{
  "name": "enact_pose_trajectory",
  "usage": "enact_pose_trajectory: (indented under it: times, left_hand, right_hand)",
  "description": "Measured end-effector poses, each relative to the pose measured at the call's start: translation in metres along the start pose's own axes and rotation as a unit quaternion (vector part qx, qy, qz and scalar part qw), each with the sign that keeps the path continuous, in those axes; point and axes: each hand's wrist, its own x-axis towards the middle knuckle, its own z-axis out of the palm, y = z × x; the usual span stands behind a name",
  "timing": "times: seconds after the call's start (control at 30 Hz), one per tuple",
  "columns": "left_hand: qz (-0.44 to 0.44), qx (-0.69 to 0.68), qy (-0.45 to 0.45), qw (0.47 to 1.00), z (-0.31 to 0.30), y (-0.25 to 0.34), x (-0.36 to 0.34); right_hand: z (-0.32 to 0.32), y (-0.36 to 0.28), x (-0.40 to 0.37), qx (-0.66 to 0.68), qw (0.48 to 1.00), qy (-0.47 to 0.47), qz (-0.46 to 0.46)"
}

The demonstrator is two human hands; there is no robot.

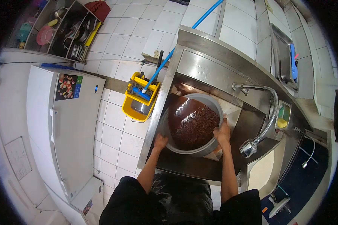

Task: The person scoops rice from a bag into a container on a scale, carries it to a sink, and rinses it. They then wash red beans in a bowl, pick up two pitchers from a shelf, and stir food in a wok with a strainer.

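Note:
In the sink, a wide grey metal pot holds reddish-brown liquid with a dark, grainy mass on the near right side. The liquid reaches the far left rim, and brown liquid shows on the surface just beyond it. My left hand grips the pot at its near left side, the fingers partly hidden. On the right side, my right hand is closed on the pot's edge, thumb over the rim. The pot rests over a pale board or sheet inside the sink.
A flexible faucet arches over the sink's right side. Beyond the left sink edge stands a yellow mop bucket with a blue-handled mop. A white fridge is at left. A small caddy holds a sponge; a pale basin sits at right.

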Motion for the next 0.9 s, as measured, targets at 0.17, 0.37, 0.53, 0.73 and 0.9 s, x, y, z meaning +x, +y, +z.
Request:
enact_pose_trajectory:
  times: [0.17, 0.37, 0.53, 0.73, 0.9]
  left_hand:
    - [-0.048, -0.011, -0.047, 0.998, -0.003, 0.002, 0.002]
    - [-0.049, -0.019, -0.056, 0.997, -0.008, 0.005, 0.001]
    - [-0.039, -0.002, -0.051, 0.998, 0.001, -0.011, 0.006]
    - [-0.041, -0.013, -0.041, 0.998, -0.001, -0.004, 0.007]
    - [-0.019, -0.012, -0.028, 0.999, -0.014, 0.018, 0.002]
  right_hand:
    - [-0.004, -0.006, -0.009, -0.021, 0.999, -0.029, 0.022]
    - [-0.002, 0.0, -0.013, -0.017, 1.0, -0.004, -0.001]
    - [0.0, 0.0, -0.012, -0.011, 1.0, -0.019, 0.022]
    - [-0.002, -0.002, -0.019, -0.039, 0.999, -0.014, 0.01]
    - [-0.003, 0.001, -0.023, -0.037, 0.999, -0.018, 0.024]
